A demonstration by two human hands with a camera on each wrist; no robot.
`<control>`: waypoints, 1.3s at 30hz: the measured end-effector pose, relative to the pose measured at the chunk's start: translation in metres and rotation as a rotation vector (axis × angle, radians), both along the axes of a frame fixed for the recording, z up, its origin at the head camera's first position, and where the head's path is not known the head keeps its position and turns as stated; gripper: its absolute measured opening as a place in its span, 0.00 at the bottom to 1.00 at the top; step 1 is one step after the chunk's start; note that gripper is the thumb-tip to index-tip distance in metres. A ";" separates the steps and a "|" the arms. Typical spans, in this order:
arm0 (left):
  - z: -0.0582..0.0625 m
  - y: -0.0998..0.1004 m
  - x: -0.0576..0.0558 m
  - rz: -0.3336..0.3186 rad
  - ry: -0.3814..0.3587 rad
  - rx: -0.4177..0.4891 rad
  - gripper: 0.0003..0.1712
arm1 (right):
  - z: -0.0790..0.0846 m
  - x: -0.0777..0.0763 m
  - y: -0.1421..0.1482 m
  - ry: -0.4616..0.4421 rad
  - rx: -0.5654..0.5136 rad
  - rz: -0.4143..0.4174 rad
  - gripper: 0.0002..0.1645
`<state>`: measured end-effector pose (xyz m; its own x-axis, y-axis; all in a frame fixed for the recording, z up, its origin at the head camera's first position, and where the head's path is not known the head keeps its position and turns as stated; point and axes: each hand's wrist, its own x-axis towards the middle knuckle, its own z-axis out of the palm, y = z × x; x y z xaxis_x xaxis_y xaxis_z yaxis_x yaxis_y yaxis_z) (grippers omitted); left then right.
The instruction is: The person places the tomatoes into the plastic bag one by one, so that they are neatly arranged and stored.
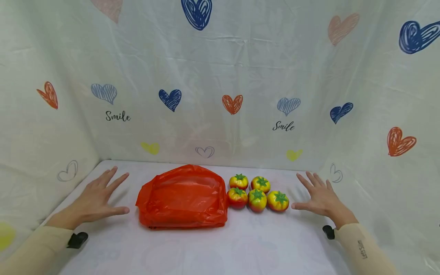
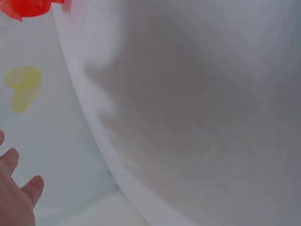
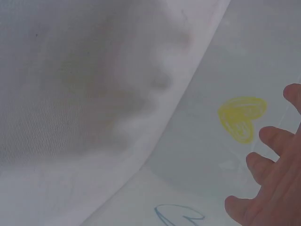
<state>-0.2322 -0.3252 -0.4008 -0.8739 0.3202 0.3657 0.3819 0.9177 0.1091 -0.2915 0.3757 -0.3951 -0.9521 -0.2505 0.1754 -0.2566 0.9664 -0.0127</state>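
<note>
A red plastic bag [image 1: 187,198] lies on the table left of centre, its mouth spread towards the person. Against its right side sit several red-and-yellow tomatoes [image 1: 257,200] with green leafy tops, grouped in two rows. My left hand [image 1: 97,196] hovers to the left of the bag, fingers spread, holding nothing. To the right of the tomatoes, my right hand [image 1: 317,194] is also spread and holds nothing; its thumb points at the nearest tomato [image 1: 277,201]. In the left wrist view, a corner of the red bag [image 2: 30,7] shows at the top.
The table [image 1: 206,252] has a white cover. Behind it and at both sides hangs a pale curtain [image 1: 220,68] printed with hearts and the word Smile. Both forearms wear cream sleeves [image 1: 366,248], with a black wrist device [image 1: 77,240] under the left one.
</note>
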 end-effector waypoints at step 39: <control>0.007 0.070 -0.015 -0.055 -0.339 0.241 0.41 | -0.005 0.017 -0.050 -0.172 -0.291 0.053 0.63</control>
